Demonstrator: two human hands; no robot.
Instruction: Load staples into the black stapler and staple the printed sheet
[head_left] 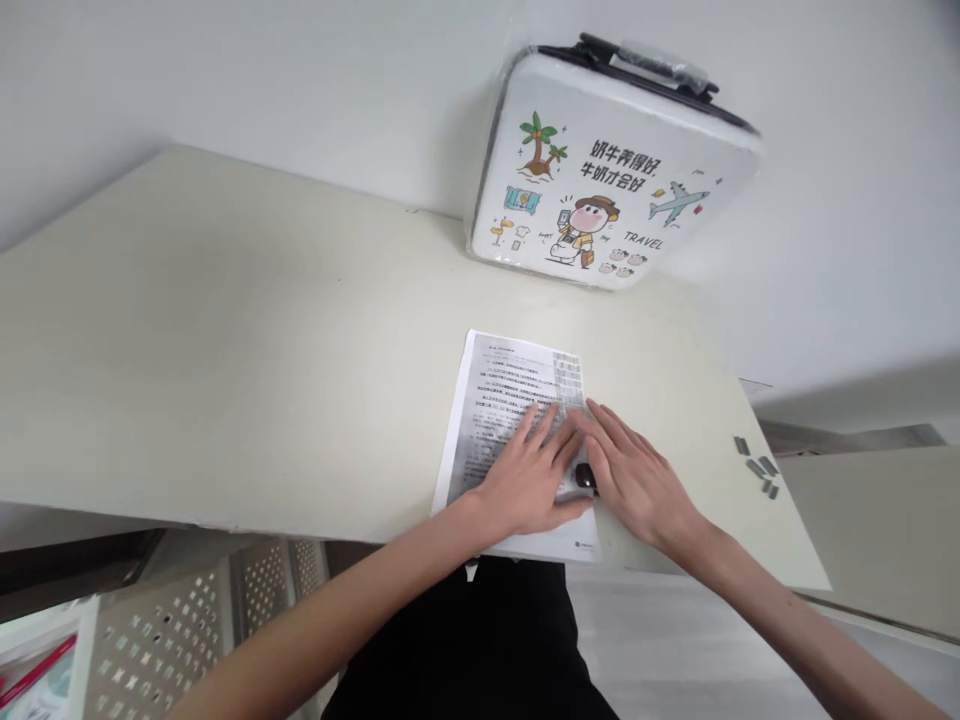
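Note:
A printed sheet of paper (pixel 504 400) lies on the pale desk (pixel 225 350), its near edge hanging slightly over the desk's front. My left hand (pixel 525 470) rests flat on the sheet, fingers stretched out. Beside it my right hand (pixel 634 475) also lies flat on the paper's right side, fingers extended and touching the left hand's fingertips. A small dark object (pixel 584 477) sits between the two hands, mostly covered; I cannot tell what it is.
A white carry case (pixel 607 180) with cartoon travel drawings and a black handle leans against the wall at the back. Several small grey metal pieces (pixel 759 467) lie near the desk's right edge. A perforated metal panel (pixel 180 630) is below the desk at the left.

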